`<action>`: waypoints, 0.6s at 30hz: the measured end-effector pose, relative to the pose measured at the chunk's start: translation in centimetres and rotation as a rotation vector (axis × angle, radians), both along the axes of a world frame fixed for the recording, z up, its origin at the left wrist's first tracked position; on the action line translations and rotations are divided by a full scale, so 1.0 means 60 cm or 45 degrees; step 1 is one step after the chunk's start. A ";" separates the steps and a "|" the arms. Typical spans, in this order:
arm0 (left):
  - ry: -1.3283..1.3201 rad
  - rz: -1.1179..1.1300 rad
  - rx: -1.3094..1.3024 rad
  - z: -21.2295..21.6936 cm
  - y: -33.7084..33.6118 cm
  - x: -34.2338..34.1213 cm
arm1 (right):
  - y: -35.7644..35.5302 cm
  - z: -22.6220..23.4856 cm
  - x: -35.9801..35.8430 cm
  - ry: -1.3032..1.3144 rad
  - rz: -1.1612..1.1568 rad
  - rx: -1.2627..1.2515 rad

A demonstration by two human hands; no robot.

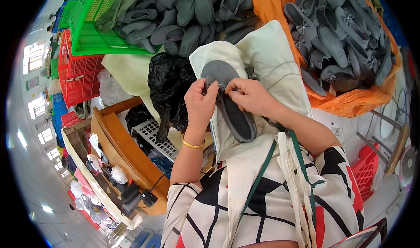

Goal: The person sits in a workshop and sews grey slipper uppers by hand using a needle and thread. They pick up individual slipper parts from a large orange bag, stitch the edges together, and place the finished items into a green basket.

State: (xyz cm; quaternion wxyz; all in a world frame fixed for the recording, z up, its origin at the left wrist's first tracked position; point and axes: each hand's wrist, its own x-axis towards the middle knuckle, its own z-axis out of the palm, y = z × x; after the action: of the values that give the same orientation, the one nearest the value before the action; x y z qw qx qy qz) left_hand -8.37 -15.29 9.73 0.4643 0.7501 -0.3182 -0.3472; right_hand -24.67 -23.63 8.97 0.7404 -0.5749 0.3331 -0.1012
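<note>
A grey slipper (229, 101) lies sole-up on a pale cloth (267, 59) over my lap. My left hand (200, 101) pinches the slipper's left edge near its upper part. My right hand (249, 94) pinches the same shoe just to the right, fingertips almost touching the left hand's. A gold bangle sits on my left wrist. What is between the fingertips is too small to tell.
Heaps of grey slippers lie at the top centre (192, 11) and on an orange sheet (350, 103) at the right. A green crate (92, 24), red crates (78, 75), a black plastic bag (168, 88) and a wooden bench (127, 151) stand at the left.
</note>
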 end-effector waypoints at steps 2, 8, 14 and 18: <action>-0.010 -0.012 0.006 0.002 -0.001 0.001 | -0.006 0.002 0.002 0.030 0.025 0.005; -0.074 -0.059 0.066 0.002 -0.002 0.011 | -0.003 -0.002 0.009 0.018 0.003 0.013; 0.237 -0.028 0.212 0.025 -0.011 0.018 | 0.018 -0.017 0.013 0.004 -0.034 -0.138; 0.412 -0.039 0.245 0.027 -0.012 0.026 | 0.020 -0.017 0.019 0.014 -0.064 -0.218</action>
State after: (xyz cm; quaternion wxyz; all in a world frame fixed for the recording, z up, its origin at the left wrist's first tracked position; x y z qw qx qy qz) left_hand -6.79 -15.99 11.37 0.4303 0.7205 -0.2160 -0.4991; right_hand -23.56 -22.41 7.97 0.6840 -0.6281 0.3416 -0.1446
